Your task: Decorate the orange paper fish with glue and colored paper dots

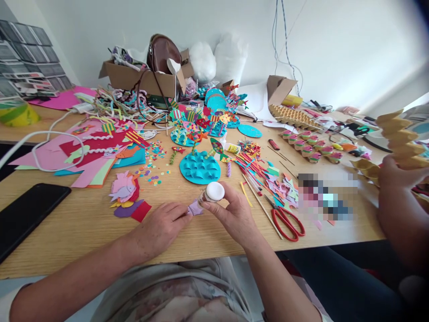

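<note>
My right hand [236, 214] is wrapped round a small glue bottle [213, 192] with a white base, tipped so its lower end points down at a lilac paper fish [195, 208]. The bottle hides its own tip. With closed fingertips my left hand [161, 226] holds the edge of that fish on the wooden table. Just beyond stands a round turquoise base [200, 167] with raised paper scales. To the left lie a pile of paper fish cutouts [123, 188], a purple piece [128, 209] and a red piece [142, 211].
Red-handled scissors [287, 223] and a wooden stick [264, 210] lie right of my hand. A black phone [31, 214] rests at the left. A co-worker's hand [397, 179] holds egg-carton card [397, 134] at the right. Coloured paper sheets [43, 156] cover the left side.
</note>
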A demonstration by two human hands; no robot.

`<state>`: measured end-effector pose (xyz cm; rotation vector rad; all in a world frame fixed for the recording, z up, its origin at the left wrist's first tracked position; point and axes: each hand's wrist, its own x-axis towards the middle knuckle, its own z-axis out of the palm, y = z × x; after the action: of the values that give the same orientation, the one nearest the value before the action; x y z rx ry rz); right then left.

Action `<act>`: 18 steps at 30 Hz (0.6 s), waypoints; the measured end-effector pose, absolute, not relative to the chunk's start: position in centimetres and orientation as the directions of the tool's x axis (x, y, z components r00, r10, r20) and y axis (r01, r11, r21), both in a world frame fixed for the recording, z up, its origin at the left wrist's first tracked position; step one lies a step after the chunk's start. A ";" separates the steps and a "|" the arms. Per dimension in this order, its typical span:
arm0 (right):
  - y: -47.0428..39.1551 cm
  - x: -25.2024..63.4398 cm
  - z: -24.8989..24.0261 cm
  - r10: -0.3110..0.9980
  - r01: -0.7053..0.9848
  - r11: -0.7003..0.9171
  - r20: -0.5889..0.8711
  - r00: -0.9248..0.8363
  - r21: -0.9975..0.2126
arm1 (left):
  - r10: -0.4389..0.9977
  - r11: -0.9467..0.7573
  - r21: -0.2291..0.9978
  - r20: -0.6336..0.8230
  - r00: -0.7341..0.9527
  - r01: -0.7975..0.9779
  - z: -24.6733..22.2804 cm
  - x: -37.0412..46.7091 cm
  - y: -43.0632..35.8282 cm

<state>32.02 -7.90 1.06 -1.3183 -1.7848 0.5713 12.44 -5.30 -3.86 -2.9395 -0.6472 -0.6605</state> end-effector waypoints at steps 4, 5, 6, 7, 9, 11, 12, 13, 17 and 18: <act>-7.8 32.2 0.7 0.940 0.561 0.320 0.328 -0.090 -0.764 | 0.392 -0.905 0.021 0.425 0.816 0.424 -3.8 12.4 -5.3; -7.8 32.2 0.6 0.941 0.562 0.313 0.329 -0.075 -0.766 | 0.396 -0.903 0.020 0.425 0.814 0.429 -3.8 12.4 -5.3; -7.8 32.3 0.5 0.941 0.563 0.308 0.334 -0.060 -0.767 | 0.397 -0.903 0.020 0.426 0.813 0.430 -3.8 12.4 -5.3; -7.8 32.3 0.5 0.939 0.564 0.307 0.341 -0.049 -0.766 | 0.396 -0.903 0.022 0.427 0.813 0.429 -3.8 12.4 -5.3; -7.7 32.3 0.4 0.935 0.567 0.310 0.353 -0.037 -0.763 | 0.389 -0.907 0.027 0.433 0.813 0.420 -3.7 12.5 -5.3; -7.6 32.3 0.4 0.934 0.571 0.310 0.354 -0.036 -0.760 | 0.377 -0.912 0.027 0.449 0.810 0.409 -3.7 12.5 -5.3; -7.5 32.3 0.4 0.934 0.573 0.311 0.355 -0.037 -0.758 | 0.371 -0.914 0.025 0.458 0.808 0.405 -3.7 12.6 -5.2; -7.4 32.3 0.5 0.933 0.575 0.312 0.357 -0.038 -0.756 | 0.366 -0.915 0.024 0.466 0.806 0.402 -3.7 12.6 -5.2; -7.1 32.3 0.5 0.930 0.579 0.318 0.364 -0.039 -0.751 | 0.358 -0.916 0.011 0.476 0.803 0.402 -3.9 12.5 -5.2; -7.1 32.3 0.5 0.929 0.577 0.321 0.368 -0.037 -0.751 | 0.356 -0.916 0.007 0.478 0.803 0.402 -3.9 12.5 -5.2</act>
<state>32.31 -7.08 0.51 -1.3620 -1.7236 0.5121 12.53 -5.22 -3.89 -2.8929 -0.6100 -0.7384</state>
